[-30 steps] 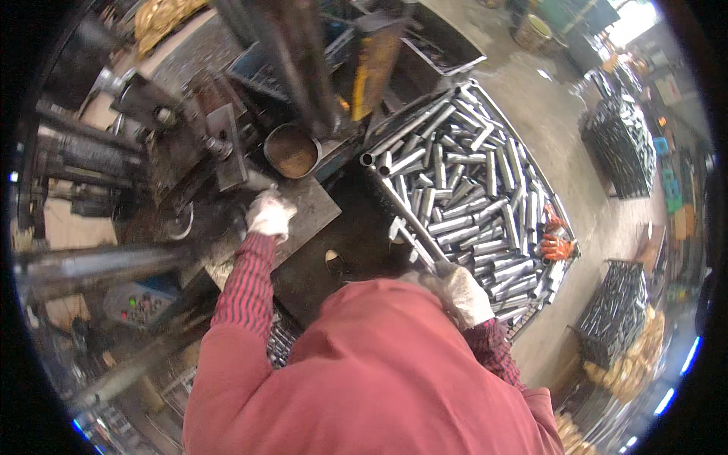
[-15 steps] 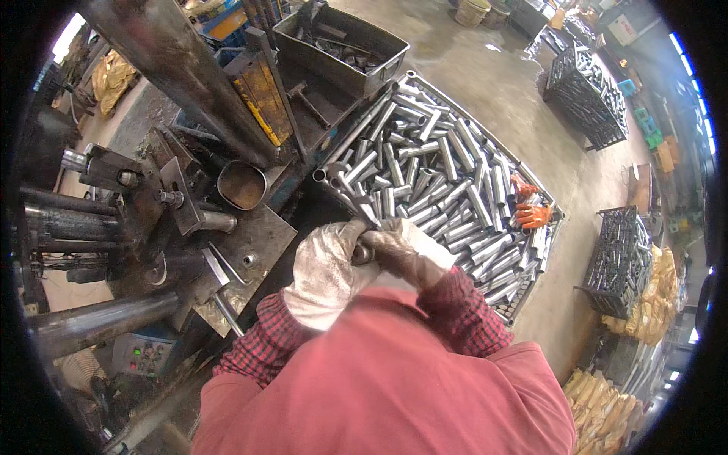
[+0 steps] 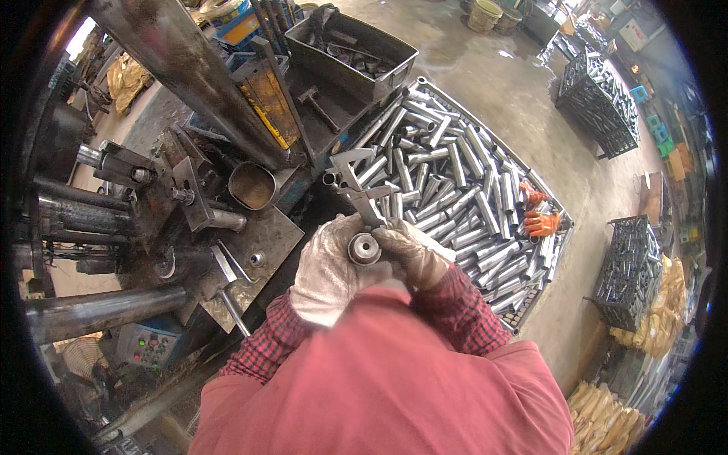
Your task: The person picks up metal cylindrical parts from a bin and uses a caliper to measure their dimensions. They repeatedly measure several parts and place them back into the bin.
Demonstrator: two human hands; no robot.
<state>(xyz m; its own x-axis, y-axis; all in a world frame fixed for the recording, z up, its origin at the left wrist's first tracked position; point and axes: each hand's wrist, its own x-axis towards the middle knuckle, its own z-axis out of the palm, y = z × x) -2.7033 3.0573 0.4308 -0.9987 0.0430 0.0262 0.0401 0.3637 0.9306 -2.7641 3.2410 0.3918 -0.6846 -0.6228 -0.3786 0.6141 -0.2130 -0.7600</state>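
Observation:
A caliper (image 3: 369, 208) points away from me, its jaws spread over the near left part of the tube crate. My right hand (image 3: 417, 254), in a stained work glove, is closed on its lower end. Just below it is a round metal part (image 3: 365, 248) with a hole in its end face, facing up at me. My left hand (image 3: 326, 262), gloved in dirty white, is closed around this part. The caliper's jaws are apart from the part. Some fingers of both hands are hidden behind the part and the glove folds.
A wire crate (image 3: 425, 81) of cut steel tubes (image 3: 455, 205) stands ahead, with orange gloves (image 3: 541, 223) on its right side. To the left is a machine with a steel plate (image 3: 277, 239), a cup (image 3: 252, 186) and a control box (image 3: 148, 345). A hammer (image 3: 318, 110) lies beside a metal bin (image 3: 402, 67).
The caliper has turned so its jaws show broadside. The round part's end face has come into view between my hands. The surroundings have shifted slightly right and down in the picture.

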